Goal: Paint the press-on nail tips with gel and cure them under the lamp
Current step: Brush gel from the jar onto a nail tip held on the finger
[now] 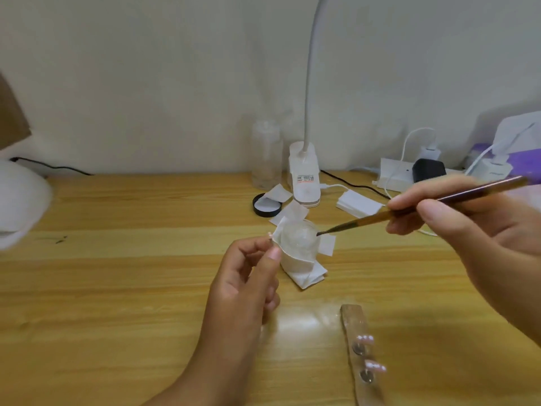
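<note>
A small pale press-on nail tip (270,235) is pinched between thumb and forefinger of the left hand (248,276), over the middle of the light wooden table (146,288). The right hand (468,218) grips a slim brown-handled brush (409,210), its dark bristles at the rim of a clear round gel pot (298,240). Toward the front edge lies a long clear strip (355,323) carrying two pink nail tips (365,339). A white gooseneck lamp (304,177) stands at the back edge.

Jar (298,240) on table (117,273), lamp (304,177) behind, strip (361,356) in front.
</note>
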Demonstrator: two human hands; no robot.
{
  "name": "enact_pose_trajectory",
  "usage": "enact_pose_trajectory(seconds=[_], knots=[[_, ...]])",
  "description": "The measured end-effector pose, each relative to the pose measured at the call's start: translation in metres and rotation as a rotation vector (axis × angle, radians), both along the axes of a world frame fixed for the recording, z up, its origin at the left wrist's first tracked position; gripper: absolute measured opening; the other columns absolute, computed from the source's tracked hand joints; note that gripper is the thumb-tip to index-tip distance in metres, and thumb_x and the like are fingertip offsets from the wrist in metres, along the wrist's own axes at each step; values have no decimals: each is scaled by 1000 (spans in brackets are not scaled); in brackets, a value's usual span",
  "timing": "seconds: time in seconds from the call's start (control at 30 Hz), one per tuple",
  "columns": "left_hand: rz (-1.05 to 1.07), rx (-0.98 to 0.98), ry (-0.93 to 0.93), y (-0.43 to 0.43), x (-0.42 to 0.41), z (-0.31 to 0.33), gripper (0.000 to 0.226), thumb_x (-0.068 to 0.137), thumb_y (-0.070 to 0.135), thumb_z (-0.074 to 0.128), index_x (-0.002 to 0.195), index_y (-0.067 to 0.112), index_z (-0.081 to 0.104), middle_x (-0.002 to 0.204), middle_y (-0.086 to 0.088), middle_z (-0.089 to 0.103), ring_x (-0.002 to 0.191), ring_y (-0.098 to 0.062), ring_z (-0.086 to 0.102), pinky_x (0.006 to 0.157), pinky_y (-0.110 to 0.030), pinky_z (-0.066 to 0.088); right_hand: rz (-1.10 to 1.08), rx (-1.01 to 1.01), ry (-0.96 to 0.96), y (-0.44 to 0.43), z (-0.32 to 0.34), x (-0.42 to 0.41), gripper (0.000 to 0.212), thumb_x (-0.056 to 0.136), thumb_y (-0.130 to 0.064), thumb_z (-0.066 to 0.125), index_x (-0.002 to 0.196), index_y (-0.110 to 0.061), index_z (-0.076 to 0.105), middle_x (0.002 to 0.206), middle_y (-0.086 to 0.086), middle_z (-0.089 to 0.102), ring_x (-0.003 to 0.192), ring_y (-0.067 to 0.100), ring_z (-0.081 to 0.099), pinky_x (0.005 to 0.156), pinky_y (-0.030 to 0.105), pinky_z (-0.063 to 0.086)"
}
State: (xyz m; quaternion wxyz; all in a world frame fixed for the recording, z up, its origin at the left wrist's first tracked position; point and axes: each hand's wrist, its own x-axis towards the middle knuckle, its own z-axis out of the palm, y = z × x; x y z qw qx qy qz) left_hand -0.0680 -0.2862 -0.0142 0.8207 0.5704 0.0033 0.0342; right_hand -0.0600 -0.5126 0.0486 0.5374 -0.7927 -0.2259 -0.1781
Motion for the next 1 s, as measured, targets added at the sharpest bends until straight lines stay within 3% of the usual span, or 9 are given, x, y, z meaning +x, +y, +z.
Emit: enact_pose_trajectory(seconds=[0.07, 0.13, 0.23, 0.4, 0.47, 0.6, 0.73, 0.9, 1.0], knots=[[9, 4, -20, 0, 0, -1, 12, 71, 36, 76, 80, 35, 68, 86, 16, 68, 53, 0, 44, 46, -15, 39, -12, -122, -1, 14, 7, 7, 21, 93, -49, 53, 101, -38, 68, 95, -9, 71, 93, 14, 69, 78, 24, 55], [21, -1, -13, 0, 0, -1, 16, 68, 38, 79, 80, 34, 69, 86, 15, 69, 55, 0, 48, 48, -15, 43, -38, -252, 12, 31, 12, 16, 18, 94, -42, 51, 97, -36, 67, 91, -15, 69, 88, 11, 67, 74, 26, 54], [40, -20, -15, -1, 0, -1, 20, 66, 41, 84, 80, 34, 72, 77, 10, 68, 61, 0, 57, 55, -14, 48, -58, -383, 25, 52, 16, 28, 17, 97, -35, 49, 93, -31, 64, 79, -17, 65, 80, -3, 61, 67, 11, 45], [29, -41, 18, -2, 1, 0, 18, 63, 41, 70, 79, 35, 73, 78, 1, 74, 68, 0, 65, 60, -14, 51, -31, -630, 121, 68, 13, 40, 27, 89, -41, 42, 91, -24, 64, 81, -8, 66, 79, 8, 58, 71, 35, 48], [31, -46, 22, -3, 2, 1, 15, 65, 39, 69, 78, 35, 73, 75, 3, 72, 65, 0, 62, 58, -14, 51, -21, -610, 135, 66, 13, 41, 27, 89, -41, 43, 90, -24, 64, 80, -8, 67, 77, 8, 60, 70, 35, 48], [61, -75, 46, -3, 3, 0, 20, 59, 43, 69, 77, 36, 74, 69, 7, 66, 58, -1, 57, 53, -14, 49, -44, -404, 69, 46, 13, 32, 17, 94, -38, 49, 91, -33, 65, 91, -20, 67, 87, 3, 63, 73, 17, 49], [62, -78, 57, -2, 5, -1, 25, 54, 47, 69, 76, 36, 74, 67, 9, 65, 56, -1, 56, 52, -14, 48, -43, -227, 59, 19, 9, 12, 22, 87, -45, 49, 95, -37, 68, 95, -10, 70, 93, 12, 67, 79, 28, 55], [61, -44, 75, -1, 4, -2, 28, 55, 48, 68, 79, 36, 73, 68, 10, 65, 58, -2, 57, 53, -18, 50, -47, -91, 59, -3, 5, -2, 21, 83, -42, 52, 92, -36, 70, 93, -6, 72, 88, 12, 69, 79, 19, 54], [54, -63, 86, -2, 5, -1, 25, 54, 44, 70, 76, 33, 75, 66, 7, 64, 55, -1, 57, 51, -15, 49, -64, 20, 41, -8, -2, -3, 18, 87, -31, 56, 92, -32, 73, 89, -3, 72, 84, 11, 69, 78, 14, 52]])
